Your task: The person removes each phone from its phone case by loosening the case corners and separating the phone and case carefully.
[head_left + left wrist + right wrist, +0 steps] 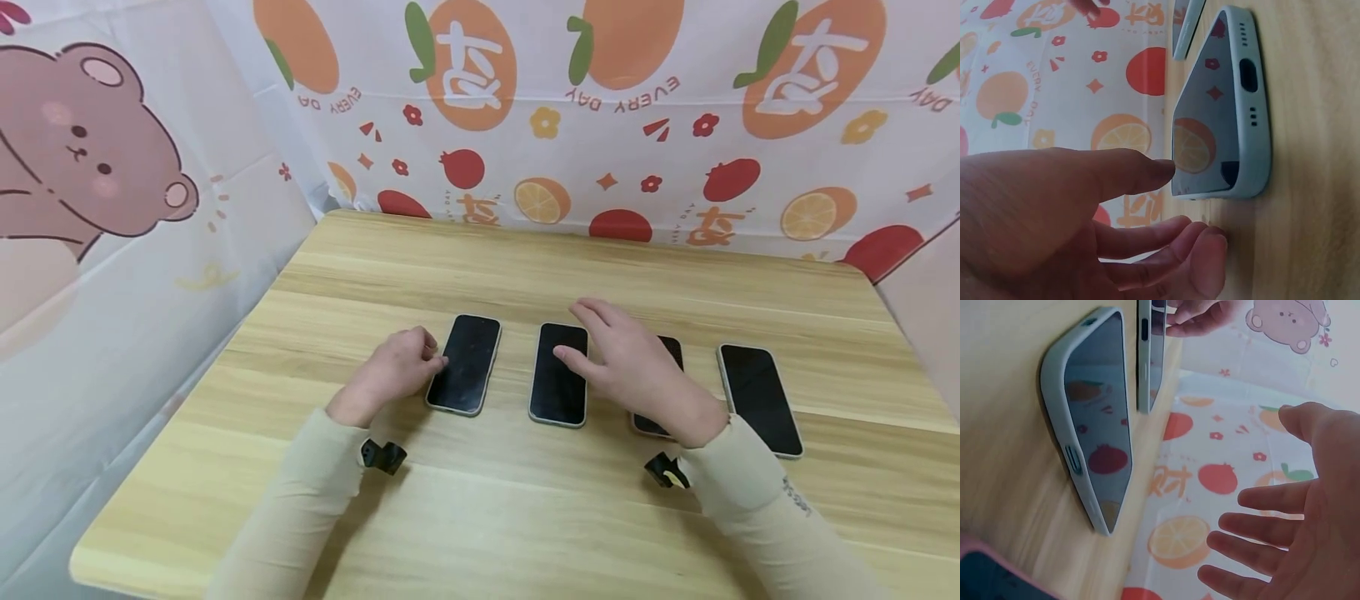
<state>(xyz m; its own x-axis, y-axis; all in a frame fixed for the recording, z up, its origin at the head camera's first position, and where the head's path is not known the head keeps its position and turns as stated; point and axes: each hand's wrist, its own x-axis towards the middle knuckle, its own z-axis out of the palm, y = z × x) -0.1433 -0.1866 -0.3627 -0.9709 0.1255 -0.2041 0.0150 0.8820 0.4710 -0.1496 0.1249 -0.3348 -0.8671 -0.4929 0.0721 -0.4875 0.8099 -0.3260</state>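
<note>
Several phones lie face up in a row on the wooden table. At the leftmost phone (465, 365) is the left hand (393, 367), its thumb at the left edge and its fingers beside it; the left wrist view shows this thumb close to the light case (1254, 131). The right hand (637, 362), fingers spread, hovers over and to the right of the second phone (557, 387) and holds nothing. Beneath that hand and wrist, the third phone (651, 423) is partly hidden. The fourth phone (759, 396) lies at the right, partly behind the sleeve.
The wooden table (465, 517) has its back edge against a fruit-print cloth (555, 150). A bear-print cloth (150, 283) hangs along the left side. Small black devices (384, 457) are worn at both wrists.
</note>
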